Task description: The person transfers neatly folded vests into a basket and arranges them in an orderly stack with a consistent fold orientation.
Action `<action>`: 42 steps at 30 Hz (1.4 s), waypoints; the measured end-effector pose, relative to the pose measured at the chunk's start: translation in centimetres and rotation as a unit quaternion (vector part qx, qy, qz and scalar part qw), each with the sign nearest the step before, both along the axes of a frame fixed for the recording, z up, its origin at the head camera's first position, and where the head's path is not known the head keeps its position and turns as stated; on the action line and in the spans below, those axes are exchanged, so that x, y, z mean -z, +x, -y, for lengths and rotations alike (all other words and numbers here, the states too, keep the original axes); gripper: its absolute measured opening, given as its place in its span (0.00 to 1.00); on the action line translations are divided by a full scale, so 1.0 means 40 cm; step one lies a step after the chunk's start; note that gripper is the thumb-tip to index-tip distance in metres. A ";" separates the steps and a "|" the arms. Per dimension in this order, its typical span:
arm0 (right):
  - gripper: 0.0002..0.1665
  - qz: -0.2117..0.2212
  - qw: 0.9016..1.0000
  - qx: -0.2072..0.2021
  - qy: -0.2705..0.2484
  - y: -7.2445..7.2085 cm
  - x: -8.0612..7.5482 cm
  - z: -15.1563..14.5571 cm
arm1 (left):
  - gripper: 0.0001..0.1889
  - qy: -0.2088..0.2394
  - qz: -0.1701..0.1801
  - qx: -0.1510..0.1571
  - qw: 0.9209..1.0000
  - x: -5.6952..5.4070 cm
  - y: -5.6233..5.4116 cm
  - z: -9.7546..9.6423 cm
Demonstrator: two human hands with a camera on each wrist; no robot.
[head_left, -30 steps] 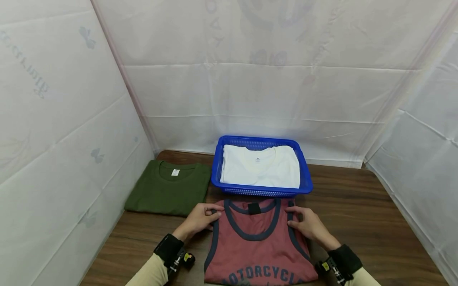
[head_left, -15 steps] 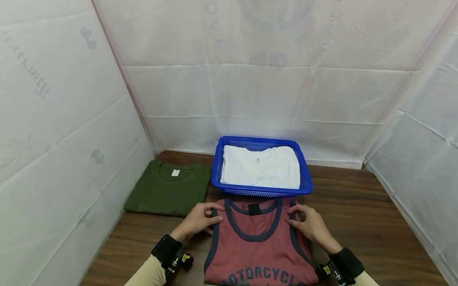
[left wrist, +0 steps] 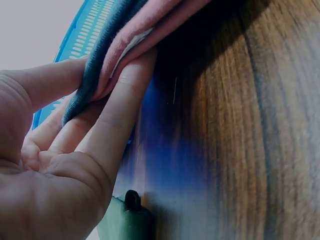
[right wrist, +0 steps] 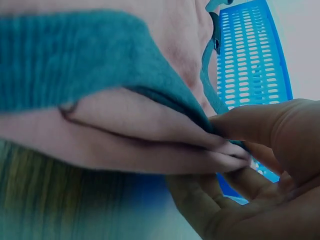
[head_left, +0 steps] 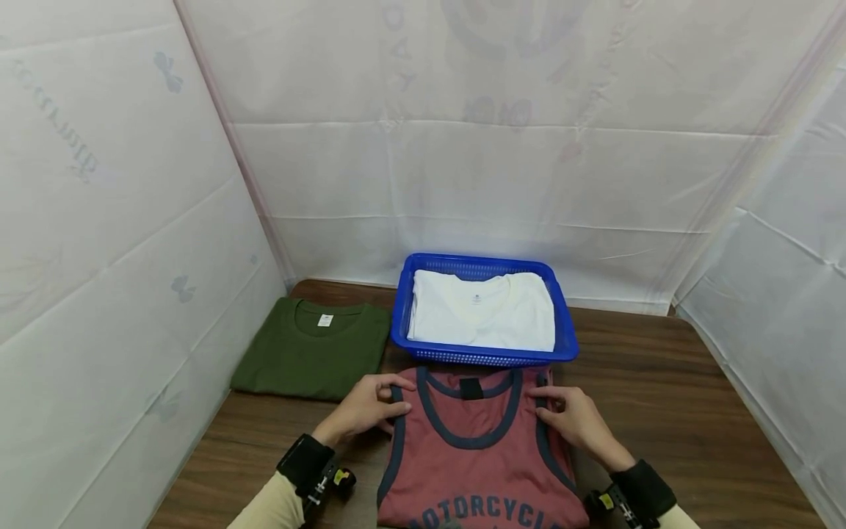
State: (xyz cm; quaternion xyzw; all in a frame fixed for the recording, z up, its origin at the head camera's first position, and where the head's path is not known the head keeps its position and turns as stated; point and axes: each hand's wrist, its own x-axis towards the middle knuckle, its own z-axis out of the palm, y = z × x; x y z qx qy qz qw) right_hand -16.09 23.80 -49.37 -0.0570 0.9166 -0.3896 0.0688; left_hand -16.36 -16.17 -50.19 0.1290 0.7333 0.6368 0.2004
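Observation:
A folded red tank top (head_left: 476, 470) with dark blue trim and the word MOTORCYCLE lies in front of me, partly cut off by the lower frame edge. At its left shoulder my left hand (head_left: 367, 405) pinches the layered edge, thumb on top and fingers beneath. The left wrist view shows those fingers (left wrist: 115, 115) under the folded layers. My right hand (head_left: 573, 419) grips the opposite shoulder edge the same way. In the right wrist view the thumb (right wrist: 250, 122) presses on the blue trim and the other fingers support the layers from below.
Just beyond the tank top stands a blue plastic basket (head_left: 485, 355) holding a folded white shirt (head_left: 479, 312). A folded dark green T-shirt (head_left: 313, 356) lies at the left on the brown wooden table (head_left: 667, 411). White sheeting (head_left: 489, 169) walls in the back and both sides.
Both hands stay at the tank top's shoulders. The right thumb and fingers shift slightly along the right edge; the left hand hardly moves.

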 end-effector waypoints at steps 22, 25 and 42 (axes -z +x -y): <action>0.16 -0.076 0.996 -0.034 -0.006 0.049 -0.070 -0.059 | 0.18 0.032 -0.027 -0.008 0.999 -0.040 0.013 0.022; 0.16 -0.069 0.997 -0.034 -0.023 0.053 -0.087 -0.061 | 0.18 0.035 -0.033 -0.007 0.999 -0.048 0.012 0.024; 0.18 -0.107 0.991 -0.045 -0.069 0.073 -0.171 -0.070 | 0.17 0.038 -0.095 -0.016 0.995 -0.124 0.023 0.029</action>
